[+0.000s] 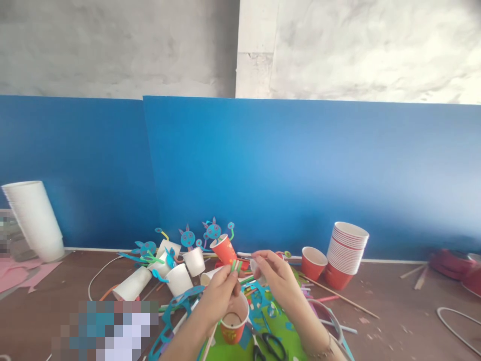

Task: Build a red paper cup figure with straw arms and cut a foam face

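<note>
My left hand [220, 298] is closed on short green-and-white striped straws [236, 266], whose ends stick up between thumb and fingers. My right hand [277, 276] is just to the right, its fingers bent together at a small whitish, see-through piece [254, 267] that I cannot name for certain. Below the hands stands a red paper cup [232, 335], its mouth toward me, with a dark ring-like line inside. Scissors [265, 343] with black handles lie right of this cup on a green sheet [280, 328] strewn with blue paper scraps.
White cups [178, 280] and blue paper animal figures [214, 231] crowd the left and back. Stacked red-and-white cups [346, 254] stand right of a single red cup [314, 262]. A tall white cup stack [35, 220] leans at far left. A thin stick [345, 298] crosses the brown table. Behind rises a blue panel [300, 170].
</note>
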Action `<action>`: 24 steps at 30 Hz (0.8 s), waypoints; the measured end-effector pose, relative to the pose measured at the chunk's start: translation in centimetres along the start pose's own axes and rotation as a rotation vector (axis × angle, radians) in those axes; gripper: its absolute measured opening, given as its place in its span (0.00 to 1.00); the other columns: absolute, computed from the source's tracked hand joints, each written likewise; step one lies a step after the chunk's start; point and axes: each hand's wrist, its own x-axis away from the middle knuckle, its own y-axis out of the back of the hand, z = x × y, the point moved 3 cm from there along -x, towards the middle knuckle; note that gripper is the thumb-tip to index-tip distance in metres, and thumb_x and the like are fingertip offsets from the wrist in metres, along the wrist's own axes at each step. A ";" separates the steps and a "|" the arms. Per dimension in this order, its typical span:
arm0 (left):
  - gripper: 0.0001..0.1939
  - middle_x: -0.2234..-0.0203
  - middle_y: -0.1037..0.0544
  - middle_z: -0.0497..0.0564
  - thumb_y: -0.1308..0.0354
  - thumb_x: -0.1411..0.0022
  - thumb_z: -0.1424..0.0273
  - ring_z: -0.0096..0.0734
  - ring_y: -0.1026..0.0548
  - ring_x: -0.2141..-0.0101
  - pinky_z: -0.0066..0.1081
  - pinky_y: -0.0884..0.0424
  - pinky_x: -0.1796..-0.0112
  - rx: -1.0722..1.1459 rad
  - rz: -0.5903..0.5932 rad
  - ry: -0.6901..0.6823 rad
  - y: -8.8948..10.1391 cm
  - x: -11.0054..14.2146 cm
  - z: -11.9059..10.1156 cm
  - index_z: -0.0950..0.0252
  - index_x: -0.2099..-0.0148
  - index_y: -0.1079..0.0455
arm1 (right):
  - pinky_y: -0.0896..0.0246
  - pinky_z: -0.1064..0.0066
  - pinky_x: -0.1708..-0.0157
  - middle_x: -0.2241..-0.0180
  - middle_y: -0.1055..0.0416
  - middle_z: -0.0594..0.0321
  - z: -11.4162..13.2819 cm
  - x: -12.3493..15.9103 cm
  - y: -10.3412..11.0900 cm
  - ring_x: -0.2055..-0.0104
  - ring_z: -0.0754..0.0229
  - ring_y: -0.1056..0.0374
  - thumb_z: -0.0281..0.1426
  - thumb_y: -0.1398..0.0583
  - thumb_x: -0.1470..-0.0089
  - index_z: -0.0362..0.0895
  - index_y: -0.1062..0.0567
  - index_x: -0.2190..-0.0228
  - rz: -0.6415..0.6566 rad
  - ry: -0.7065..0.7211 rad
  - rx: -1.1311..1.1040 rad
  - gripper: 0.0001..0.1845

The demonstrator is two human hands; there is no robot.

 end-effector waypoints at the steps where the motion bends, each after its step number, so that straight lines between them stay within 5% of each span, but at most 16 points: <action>1: 0.27 0.84 0.37 0.39 0.45 0.47 0.43 0.17 0.47 0.86 0.26 0.57 0.82 -0.026 -0.019 -0.008 0.2 0.0 -0.1 0.63 0.67 0.39 | 0.42 0.71 0.75 0.82 0.33 0.67 -0.1 0.0 0.0 0.78 0.62 0.37 0.46 0.41 0.46 0.43 0.26 0.70 0.035 -0.009 0.031 0.18; 7: 0.19 0.83 0.36 0.39 0.51 0.37 0.49 0.24 0.40 0.84 0.27 0.47 0.79 -0.197 0.007 -0.077 0.1 1.6 -1.4 0.59 0.67 0.44 | 0.52 0.74 0.82 0.87 0.39 0.71 0.1 0.7 -1.0 0.84 0.67 0.45 0.42 0.41 0.47 0.44 0.29 0.78 0.242 -0.114 -0.016 0.16; 12: 0.12 0.79 0.35 0.43 0.48 0.35 0.59 0.32 0.36 0.74 0.30 0.47 0.71 -0.352 -0.071 -0.218 -0.2 2.5 -2.1 0.60 0.68 0.39 | 0.51 0.75 0.83 0.87 0.39 0.71 0.8 1.3 -1.5 0.84 0.67 0.44 0.39 0.39 0.48 0.43 0.27 0.79 0.198 -0.128 0.026 0.14; 24: 0.07 0.72 0.29 0.53 0.58 0.34 0.74 0.42 0.31 0.70 0.33 0.52 0.70 -0.798 -0.050 -0.286 -1.0 3.2 -2.3 0.62 0.60 0.39 | 0.50 0.75 0.82 0.89 0.37 0.69 0.6 1.5 -1.9 0.85 0.66 0.42 0.38 0.39 0.50 0.44 0.29 0.81 0.117 -0.155 0.109 0.14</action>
